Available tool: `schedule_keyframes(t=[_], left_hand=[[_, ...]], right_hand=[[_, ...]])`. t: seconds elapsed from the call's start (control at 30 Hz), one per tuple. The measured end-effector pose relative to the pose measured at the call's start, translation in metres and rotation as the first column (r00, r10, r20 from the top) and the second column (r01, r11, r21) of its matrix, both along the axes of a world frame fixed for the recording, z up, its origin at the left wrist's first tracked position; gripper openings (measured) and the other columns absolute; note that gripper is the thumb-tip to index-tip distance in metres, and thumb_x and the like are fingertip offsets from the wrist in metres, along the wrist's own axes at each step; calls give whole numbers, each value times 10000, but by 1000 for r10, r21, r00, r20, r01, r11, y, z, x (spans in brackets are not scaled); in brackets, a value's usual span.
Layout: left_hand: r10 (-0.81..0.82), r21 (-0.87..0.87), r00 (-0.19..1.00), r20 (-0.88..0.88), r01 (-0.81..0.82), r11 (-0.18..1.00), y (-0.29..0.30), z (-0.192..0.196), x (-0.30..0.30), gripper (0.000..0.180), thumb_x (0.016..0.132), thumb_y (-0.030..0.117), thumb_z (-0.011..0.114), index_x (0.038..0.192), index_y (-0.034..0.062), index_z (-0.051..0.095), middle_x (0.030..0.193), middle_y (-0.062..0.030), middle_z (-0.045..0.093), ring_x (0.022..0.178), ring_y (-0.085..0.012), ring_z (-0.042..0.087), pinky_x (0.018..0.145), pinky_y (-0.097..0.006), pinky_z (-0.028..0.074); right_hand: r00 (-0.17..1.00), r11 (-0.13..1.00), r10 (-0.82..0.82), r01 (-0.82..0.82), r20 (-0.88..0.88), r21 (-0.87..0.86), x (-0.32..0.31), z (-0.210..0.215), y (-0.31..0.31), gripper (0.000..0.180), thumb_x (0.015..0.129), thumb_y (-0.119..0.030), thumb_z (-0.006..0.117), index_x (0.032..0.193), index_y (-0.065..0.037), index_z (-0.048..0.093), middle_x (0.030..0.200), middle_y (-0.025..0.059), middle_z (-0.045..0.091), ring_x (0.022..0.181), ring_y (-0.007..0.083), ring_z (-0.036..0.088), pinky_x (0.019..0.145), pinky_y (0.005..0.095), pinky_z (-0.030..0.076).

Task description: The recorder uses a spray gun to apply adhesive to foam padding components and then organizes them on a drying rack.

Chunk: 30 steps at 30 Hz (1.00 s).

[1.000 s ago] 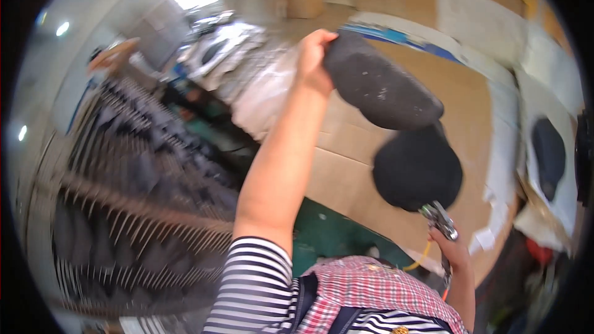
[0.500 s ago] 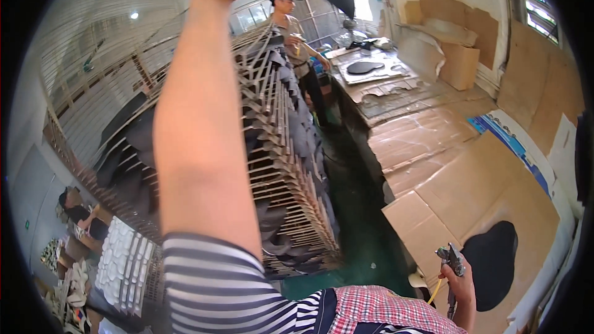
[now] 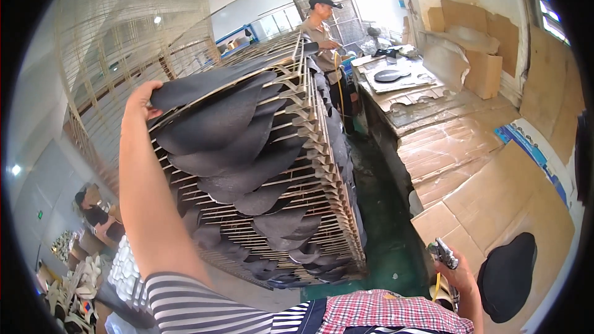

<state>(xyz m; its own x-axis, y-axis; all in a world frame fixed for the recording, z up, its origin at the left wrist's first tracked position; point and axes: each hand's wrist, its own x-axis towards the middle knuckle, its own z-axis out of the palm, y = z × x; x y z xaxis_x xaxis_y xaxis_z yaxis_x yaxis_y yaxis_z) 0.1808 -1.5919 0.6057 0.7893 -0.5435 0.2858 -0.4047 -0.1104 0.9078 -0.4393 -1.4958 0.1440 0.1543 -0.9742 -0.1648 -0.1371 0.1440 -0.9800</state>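
My left hand (image 3: 145, 100) is stretched out to the upper left, its fingers pinching the near end of a dark insole-shaped sheet (image 3: 204, 85). That sheet lies along the top level of a tall wire drying rack (image 3: 322, 167). Below it, several more dark insole-shaped sheets (image 3: 210, 130) rest on the rack's lower levels, their rounded ends sticking out. Down at the lower right, my right hand (image 3: 459, 274) is closed around a metal spray gun (image 3: 444, 253) with a yellow hose. Beside that hand, a black insole-shaped piece (image 3: 508, 277) lies flat on a cardboard-covered bench (image 3: 458, 210).
Behind the rack stands a co-worker (image 3: 323, 40) in a dark cap, near another black piece (image 3: 391, 75) on the bench's far part. A green floor aisle (image 3: 383, 210) runs between rack and bench. A second person (image 3: 99, 213) and white stacked pieces (image 3: 127, 272) are at the left.
My left hand has come down and left from high overhead, bringing the dark sheet onto the rack's top. My right hand keeps hold of the spray gun. The view has shifted.
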Motion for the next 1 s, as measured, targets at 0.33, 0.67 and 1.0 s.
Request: schedule_keyframes(t=[0.33, 0.67, 1.0], left_hand=[[306, -649, 779, 547, 165, 742, 16, 5, -95, 340, 781, 209, 709, 1064, 30, 653, 1031, -45, 649, 938, -142, 572, 843, -269, 420], [-915, -139, 130, 381, 987, 82, -40, -278, -466, 269, 897, 22, 568, 1161, -30, 554, 1052, -89, 625, 981, -159, 587, 903, -266, 446], [-974, 425, -210, -80, 877, -224, -12, -518, -592, 307, 825, 73, 631, 1116, -14, 582, 885, -47, 612, 791, -107, 569, 718, -236, 463]], right_hand=[[976, 976, -216, 217, 25, -33, -74, -22, 87, 446, 808, -53, 685, 1227, -28, 535, 886, -14, 556, 766, 74, 512, 694, 243, 459], [628, 628, -778, 778, -14, -27, -149, 24, 263, 508, 863, -137, 686, 1315, -33, 480, 989, 6, 591, 892, 94, 535, 797, 248, 450], [367, 367, -930, 929, -6, -55, -115, 78, 345, 571, 831, -141, 678, 1331, 17, 453, 857, 61, 602, 717, 103, 573, 668, 246, 485]])
